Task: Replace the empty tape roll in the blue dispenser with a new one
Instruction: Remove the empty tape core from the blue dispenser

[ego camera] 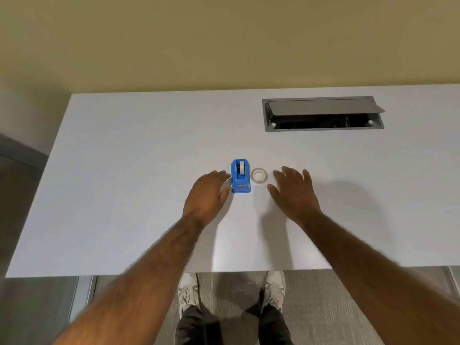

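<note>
1. We found the blue tape dispenser (pixel 240 179) standing upright near the middle of the white table (pixel 124 170), its cutter end toward us. A roll sat in its cradle; we could not tell from above how much tape it carried.
2. The new tape roll (pixel 259 175) lay flat just to the right of the dispenser, apart from it.
3. Our left hand (pixel 207 195) was spread and empty, fingertips close beside the dispenser's left wall; whether they touched it we could not tell. Our right hand (pixel 295 192) was likewise loose-fingered and held nothing, near the new roll.
4. We judged the step to be the first reach. To do it well, the left hand should clasp the dispenser's body low on its sides and pin it down.
5. The right should then pinch the old core by its edges and lift it straight up, clear of the toothed cutter.
6. The open grey cable hatch (pixel 322 114) sat well away.
</note>
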A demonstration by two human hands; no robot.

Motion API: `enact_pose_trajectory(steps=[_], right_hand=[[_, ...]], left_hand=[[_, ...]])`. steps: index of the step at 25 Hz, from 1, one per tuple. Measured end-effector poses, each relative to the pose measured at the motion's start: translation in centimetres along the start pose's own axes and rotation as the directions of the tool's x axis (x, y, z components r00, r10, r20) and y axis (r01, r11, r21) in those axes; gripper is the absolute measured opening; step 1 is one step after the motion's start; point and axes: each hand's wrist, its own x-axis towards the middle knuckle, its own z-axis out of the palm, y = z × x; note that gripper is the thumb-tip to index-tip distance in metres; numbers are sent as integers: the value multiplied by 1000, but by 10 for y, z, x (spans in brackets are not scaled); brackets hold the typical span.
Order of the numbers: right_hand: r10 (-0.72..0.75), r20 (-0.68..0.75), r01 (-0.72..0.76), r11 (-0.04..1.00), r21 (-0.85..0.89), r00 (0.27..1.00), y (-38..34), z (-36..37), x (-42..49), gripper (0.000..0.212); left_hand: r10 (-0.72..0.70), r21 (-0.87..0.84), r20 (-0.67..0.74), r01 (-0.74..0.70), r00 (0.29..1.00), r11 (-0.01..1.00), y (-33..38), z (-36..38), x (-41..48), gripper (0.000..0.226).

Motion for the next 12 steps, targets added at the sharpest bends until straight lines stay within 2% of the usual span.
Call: enact_pose_trajectory(steps=[5, 9, 12], right_hand=[[-42, -84, 46, 998, 47, 996, -3, 27, 4, 38], [-62, -172, 92, 981, 172, 983, -14, 31, 23, 44], [-121, -199, 180, 931, 317, 973, -24, 29, 42, 55]], left_hand=[[-49, -162, -23, 44, 999, 986, -6, 35, 4, 73], [28, -187, -25, -32, 999, 982, -11, 61, 8, 79], [53, -197, -36, -59, 998, 979, -14, 77, 8, 78]])
